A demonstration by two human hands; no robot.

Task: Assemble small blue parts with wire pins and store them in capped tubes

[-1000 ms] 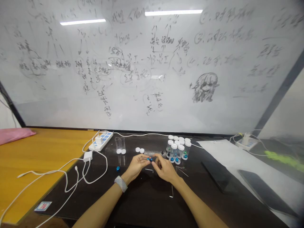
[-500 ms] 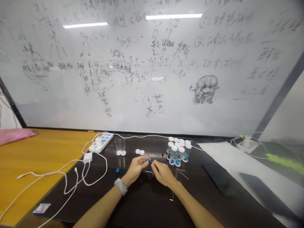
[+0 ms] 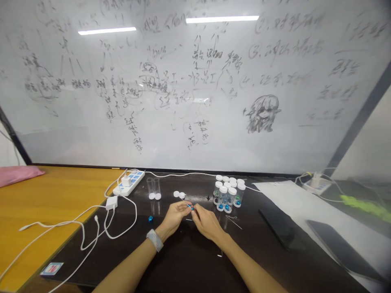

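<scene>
My left hand (image 3: 173,217), with a grey band at its wrist, is closed in a pinch on a small shiny blue ball (image 3: 190,206). From the other side my right hand (image 3: 208,224) closes its thumb and forefinger on the same piece. A thin pale rod (image 3: 184,201) sticks up and left from between the fingertips; which hand grips it I cannot tell. Fingers cover most of the ball. Just below the hands lies a thin metal rod (image 3: 189,219), partly hidden. Another blue ball (image 3: 150,218) rests on the dark table to the left.
Behind the hands lie two white caps (image 3: 179,194), and two clear tubes (image 3: 153,188) stand further left. Several capped tubes (image 3: 227,195) hold coloured balls. Thin rods (image 3: 233,222) and a black phone (image 3: 279,230) lie right; a power strip (image 3: 130,183) and white cables lie left.
The thin pale rod now shows above my left fingertips. My right fingers have shifted slightly around the ball, and the rod below the hands is more covered. The view has moved a little.
</scene>
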